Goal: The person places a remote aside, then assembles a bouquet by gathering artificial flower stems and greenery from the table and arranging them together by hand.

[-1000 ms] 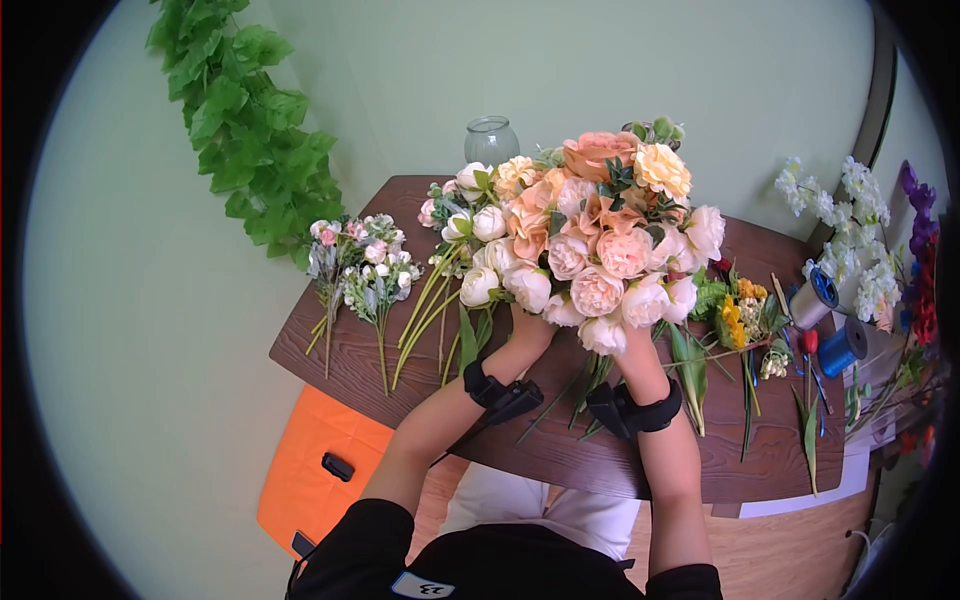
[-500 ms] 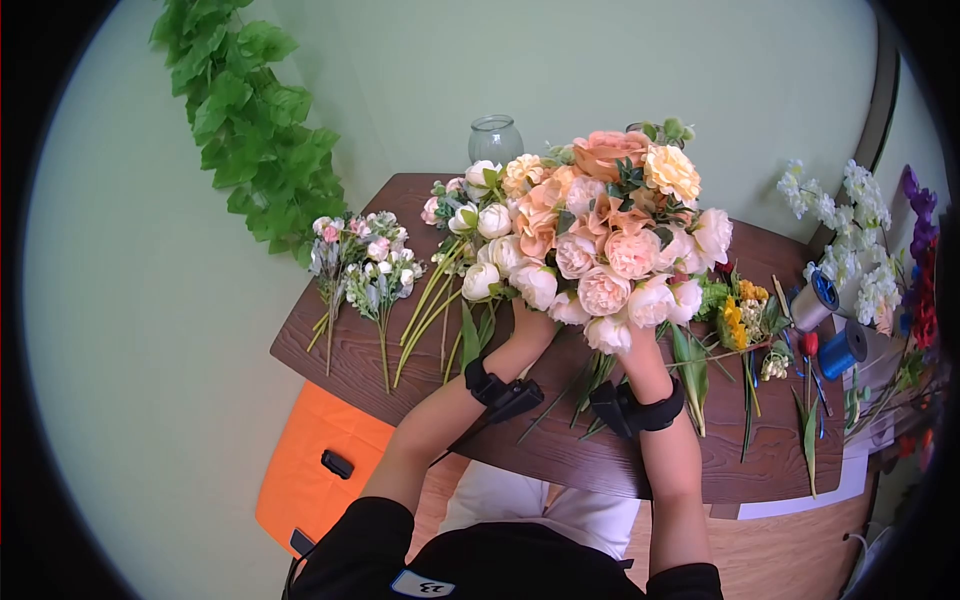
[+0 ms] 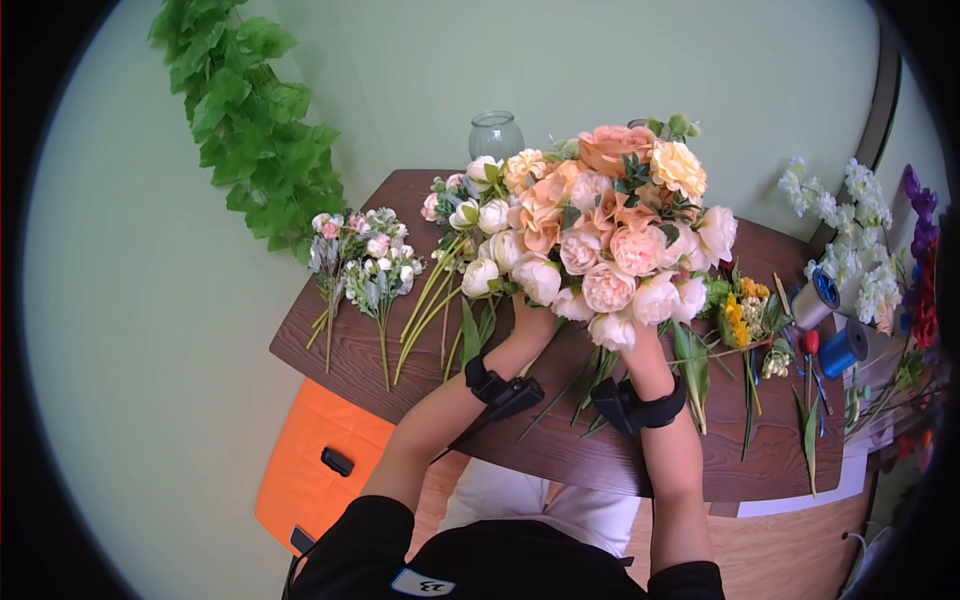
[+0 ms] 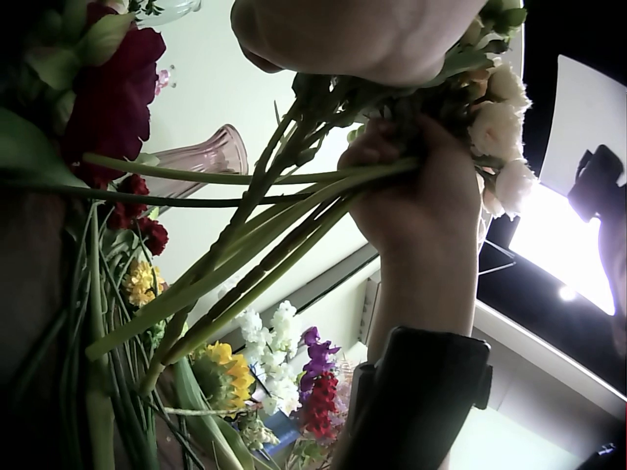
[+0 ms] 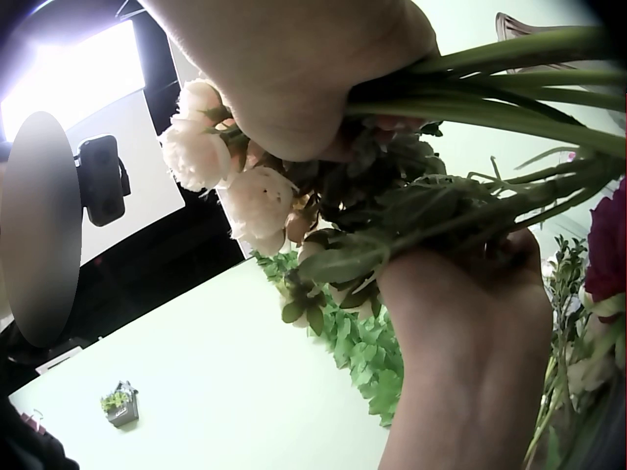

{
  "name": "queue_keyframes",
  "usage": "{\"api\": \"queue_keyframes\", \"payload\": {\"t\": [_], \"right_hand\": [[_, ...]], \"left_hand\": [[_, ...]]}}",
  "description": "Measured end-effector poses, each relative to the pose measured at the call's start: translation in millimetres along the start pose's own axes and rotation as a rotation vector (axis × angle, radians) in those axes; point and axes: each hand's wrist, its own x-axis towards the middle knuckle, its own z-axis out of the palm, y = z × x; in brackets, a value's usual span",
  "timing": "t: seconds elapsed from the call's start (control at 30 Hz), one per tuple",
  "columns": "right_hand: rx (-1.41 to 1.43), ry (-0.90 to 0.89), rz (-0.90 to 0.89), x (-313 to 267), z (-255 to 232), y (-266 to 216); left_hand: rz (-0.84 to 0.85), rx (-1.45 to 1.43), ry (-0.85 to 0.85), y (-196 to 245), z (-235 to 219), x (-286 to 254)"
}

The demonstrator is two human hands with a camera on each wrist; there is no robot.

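A large bouquet of artificial flowers [image 3: 610, 245], with cream and pale pink peonies and peach blooms, is held upright over the table. Its blooms hide most of both hands in the head view. My right hand [image 4: 411, 186] grips a bundle of green stems [image 4: 260, 235] just beneath the flower heads, fingers curled round them. From the other side my left hand [image 5: 470, 304] holds more stems [image 5: 431, 230] of the same bouquet, its fingers partly hidden behind them. The stems cross and spread out below the two hands.
Small pink and white sprigs [image 3: 375, 255] lie at the left of the brown table [image 3: 420, 380]. A glass vase [image 3: 495, 135] stands at the back. To the right are yellow flowers [image 3: 735, 320], ribbon spools [image 3: 843, 347] and a red tulip [image 3: 809, 342]. An ivy garland [image 3: 250, 130] hangs on the wall.
The bouquet has shifted slightly to the right in the head view, with both hands still on it. Nothing on the table has been picked up or put down.
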Motion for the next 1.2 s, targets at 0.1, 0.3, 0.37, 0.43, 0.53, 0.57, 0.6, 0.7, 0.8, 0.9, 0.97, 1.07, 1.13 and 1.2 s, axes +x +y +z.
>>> {"api": "queue_keyframes", "payload": {"t": [0.1, 0.3, 0.37, 0.43, 0.53, 0.57, 0.6, 0.7, 0.8, 0.9, 0.97, 1.07, 1.13, 1.2], "right_hand": [[0.047, -0.005, 0.011, -2.6, 3.3, 1.3], [0.133, 0.006, 0.061, -18.5, 10.4, 9.5], [0.180, 0.015, 0.090, 17.4, 30.9, 6.3], [0.230, 0.024, 0.114, 0.9, 30.8, 10.3], [0.306, 0.037, 0.153, 7.0, 39.0, 17.9], [0.328, 0.039, 0.166, -31.0, 25.2, 24.1], [0.350, 0.041, 0.178, 3.3, 41.5, 21.0], [0.419, 0.049, 0.205, -37.8, 29.2, 30.2], [0.491, 0.055, 0.228, -52.1, 29.6, 34.7], [0.565, 0.059, 0.250, -55.5, 35.2, 37.7], [0.613, 0.059, 0.262, -53.2, 39.9, 39.6], [0.685, 0.060, 0.279, -61.3, 43.7, 40.5], [0.731, 0.061, 0.292, -67.7, 45.1, 41.8], [0.779, 0.062, 0.304, -70.4, 47.4, 44.3]], "left_hand": [[0.038, 0.073, 0.006, 30.1, -5.9, 2.0], [-0.478, -0.763, -0.032, -65.1, -1.3, -5.5], [-0.315, -0.425, -0.029, -82.8, 3.1, -6.0], [0.032, 0.244, -0.010, -91.1, 5.3, -2.5], [0.184, 0.407, 0.041, -85.8, 4.7, 0.4], [0.181, 0.406, 0.036, -76.2, 4.9, 2.7], [0.100, 0.209, 0.049, -62.5, 3.6, 6.2], [0.042, 0.064, 0.054, -44.2, 1.6, 11.0], [0.067, 0.091, 0.078, -45.0, 5.3, 9.0], [0.067, 0.057, 0.092, -29.3, 3.4, 9.0], [0.067, 0.047, 0.077, -27.0, -4.0, 11.6], [0.105, 0.306, -0.185, -37.4, -13.3, 13.9], [0.260, 0.437, -0.012, -35.6, -6.6, 10.3], [0.177, 0.238, 0.067, -36.1, 3.1, 5.9]]}}
